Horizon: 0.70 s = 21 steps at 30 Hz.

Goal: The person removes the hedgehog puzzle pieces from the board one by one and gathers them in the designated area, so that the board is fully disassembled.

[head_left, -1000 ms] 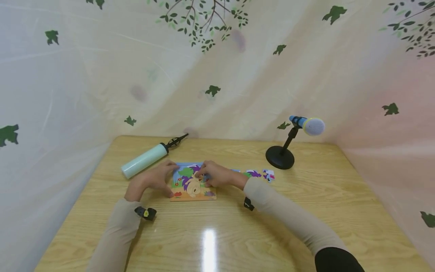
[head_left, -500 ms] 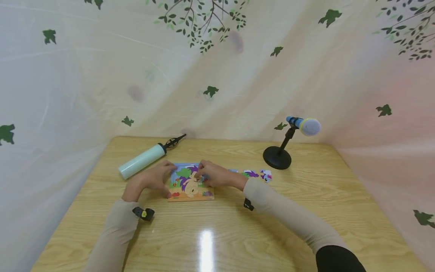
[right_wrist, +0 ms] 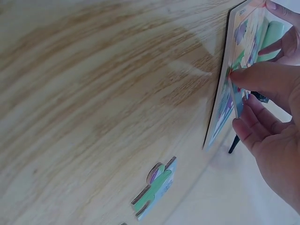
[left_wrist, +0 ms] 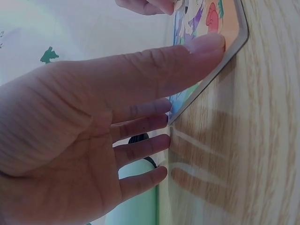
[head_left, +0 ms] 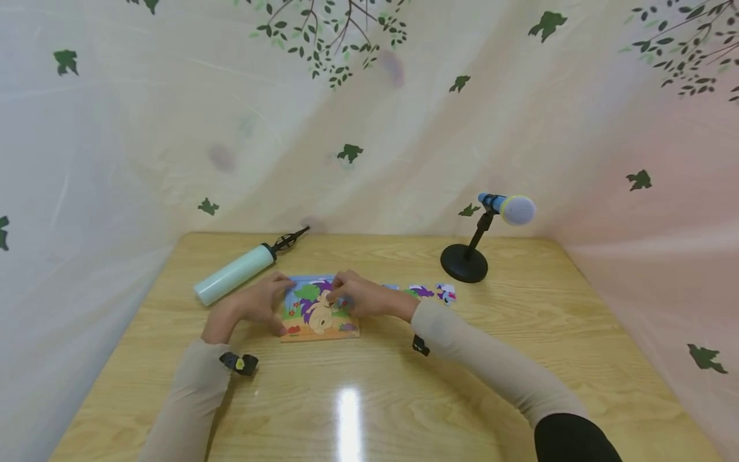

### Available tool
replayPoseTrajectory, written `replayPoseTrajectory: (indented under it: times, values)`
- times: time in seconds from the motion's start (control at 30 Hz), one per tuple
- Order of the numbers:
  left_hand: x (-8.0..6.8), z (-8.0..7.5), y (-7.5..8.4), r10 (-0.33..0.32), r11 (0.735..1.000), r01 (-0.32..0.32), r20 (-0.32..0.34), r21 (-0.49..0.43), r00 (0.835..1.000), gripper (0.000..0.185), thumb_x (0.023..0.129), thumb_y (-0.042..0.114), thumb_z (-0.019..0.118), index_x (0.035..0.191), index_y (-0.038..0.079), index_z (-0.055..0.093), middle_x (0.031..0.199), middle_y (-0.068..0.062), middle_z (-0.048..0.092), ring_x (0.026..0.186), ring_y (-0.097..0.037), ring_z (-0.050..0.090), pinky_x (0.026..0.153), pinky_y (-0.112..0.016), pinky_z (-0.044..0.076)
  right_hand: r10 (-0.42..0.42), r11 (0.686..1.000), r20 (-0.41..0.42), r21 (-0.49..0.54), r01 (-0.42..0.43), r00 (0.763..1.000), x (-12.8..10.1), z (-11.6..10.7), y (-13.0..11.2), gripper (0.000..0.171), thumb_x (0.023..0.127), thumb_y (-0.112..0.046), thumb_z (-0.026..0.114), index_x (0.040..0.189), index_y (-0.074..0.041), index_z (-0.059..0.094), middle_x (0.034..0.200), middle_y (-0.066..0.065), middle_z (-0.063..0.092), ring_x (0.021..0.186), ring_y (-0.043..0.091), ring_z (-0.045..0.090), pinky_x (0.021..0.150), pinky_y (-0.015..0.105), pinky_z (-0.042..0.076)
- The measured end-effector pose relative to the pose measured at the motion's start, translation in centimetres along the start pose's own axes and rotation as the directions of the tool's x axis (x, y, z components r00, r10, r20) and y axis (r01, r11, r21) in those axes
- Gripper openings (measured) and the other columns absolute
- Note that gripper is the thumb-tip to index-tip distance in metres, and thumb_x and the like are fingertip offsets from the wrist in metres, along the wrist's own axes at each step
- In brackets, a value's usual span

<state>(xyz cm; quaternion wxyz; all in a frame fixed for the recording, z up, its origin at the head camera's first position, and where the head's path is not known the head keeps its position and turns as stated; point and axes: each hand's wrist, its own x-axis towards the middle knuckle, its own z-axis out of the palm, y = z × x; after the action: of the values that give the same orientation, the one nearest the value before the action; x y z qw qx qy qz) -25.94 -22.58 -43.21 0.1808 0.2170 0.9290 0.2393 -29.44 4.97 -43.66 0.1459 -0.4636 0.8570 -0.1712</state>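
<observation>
Over the last second your hands barely shift on the puzzle board; the whole scene slides slightly left and down in the head view, which reads as head motion rather than hand motion, and the board holds its place on the table. My reading: you are still seating one piece, not fetching another, so the work is in a fine-adjust phase. Your left hand lies against the board's left edge, fingers straight, thumb pressed flat on the near corner, bracing and not clasping. Your right hand is over the board's upper right part, thumb and forefinger pinching a puzzle piece at the picture surface; the wrist view shows the piece held at a slant, not yet lying flush. The board sits mid-table, just in front of you, flat on the wood. It is a thin square with an orange border, showing a purple-maned cartoon figure, green foliage and red flowers; most of the picture looks filled in. Loose pieces lie in a short row to its right, near the black stand of the microphone. A pale green pump lies to the board's upper left, apart from it.
</observation>
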Motion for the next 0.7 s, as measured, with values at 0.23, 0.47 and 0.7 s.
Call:
replayPoseTrajectory:
  times: [0.23,0.47,0.7]
  values:
    - [-0.08,0.14,-0.15,0.001,1.000,-0.001,-0.001,-0.028,1.000,0.102,0.071,0.022,0.091,0.154,-0.003,0.038,0.153,-0.025,0.037,0.143,-0.048,0.035,0.120,-0.066,0.031,0.012,1.000,0.009,0.007,-0.012,1.000,-0.18,0.07,-0.06,0.051,0.084,0.010,0.070,0.131,-0.010,0.069,0.136,0.017,0.054,0.127,0.029,0.048,0.105,0.035,0.052]
    - [-0.07,0.31,-0.31,0.010,1.000,-0.010,0.002,-0.001,1.000,0.102,0.071,0.026,0.092,0.153,-0.003,0.038,0.152,-0.025,0.037,0.142,-0.048,0.036,0.120,-0.065,0.032,0.017,1.000,0.008,0.005,-0.017,1.000,-0.24,0.32,0.18,0.055,0.084,0.011,0.068,0.134,-0.011,0.067,0.134,0.013,0.054,0.123,0.024,0.049,0.099,0.030,0.052]
    - [-0.02,0.17,-0.21,0.002,1.000,-0.002,0.003,-0.007,1.000,0.102,0.072,0.025,0.091,0.154,-0.003,0.038,0.153,-0.025,0.037,0.143,-0.048,0.035,0.120,-0.065,0.031,0.024,0.999,0.043,0.022,-0.025,0.999,-0.17,-0.12,0.20,0.053,0.085,0.007,0.069,0.136,-0.009,0.066,0.140,0.014,0.053,0.127,0.026,0.050,0.100,0.033,0.054]
